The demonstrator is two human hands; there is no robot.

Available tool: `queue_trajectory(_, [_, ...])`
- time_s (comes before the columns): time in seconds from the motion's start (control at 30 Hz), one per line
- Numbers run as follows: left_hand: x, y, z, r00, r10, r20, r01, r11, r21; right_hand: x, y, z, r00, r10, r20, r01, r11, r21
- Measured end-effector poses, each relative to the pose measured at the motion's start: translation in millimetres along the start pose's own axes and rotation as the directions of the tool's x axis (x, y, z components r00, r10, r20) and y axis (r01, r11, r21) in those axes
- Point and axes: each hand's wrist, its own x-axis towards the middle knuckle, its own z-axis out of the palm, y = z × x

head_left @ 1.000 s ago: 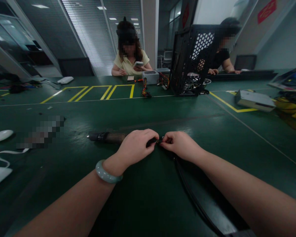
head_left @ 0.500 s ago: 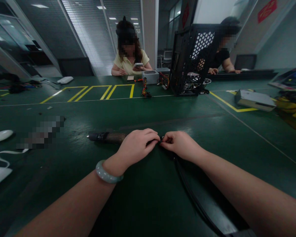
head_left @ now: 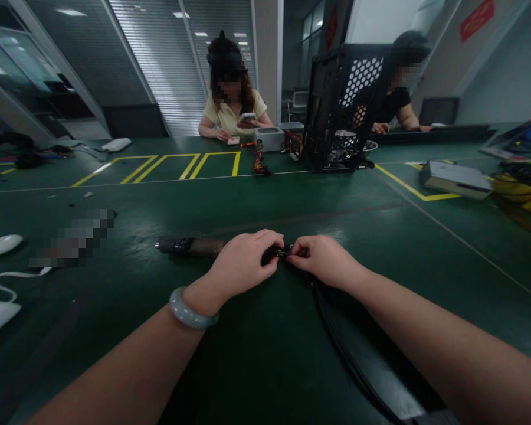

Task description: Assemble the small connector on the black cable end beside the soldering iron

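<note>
A dark, tube-shaped tool [head_left: 206, 248] lies on the green table, its metal tip pointing left. My left hand [head_left: 245, 260], with a pale bangle on the wrist, curls over the tool's right end, thumb and fingers round its dark end part. Just to the right, my right hand [head_left: 325, 257] pinches a small dark piece close to that end; its shape is mostly hidden by the fingertips. A black cable [head_left: 343, 348] runs from below my right hand toward the bottom right.
Across the table [head_left: 159, 203] are a black computer case [head_left: 330, 112], a power supply [head_left: 271, 138] and two seated people. A metal box [head_left: 456, 179] lies at the right. On the left are a white mouse [head_left: 2, 245] and a pixelated object [head_left: 73, 239].
My left thumb and fingertips have drawn slightly left, showing more of the dark end between the hands. My right hand has barely moved. The person opposite has a hand lower, at a small card.
</note>
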Motion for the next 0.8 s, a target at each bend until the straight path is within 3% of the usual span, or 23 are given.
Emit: queue_trajectory(0.8, [0.0, -1.7, 1.4, 0.999, 0.036, 0.004, -0.036, 0.999, 0.007, 0.1, -3.9, -3.1, 1.0, 0.004, -0.003, -0.004, 1.0, -0.025])
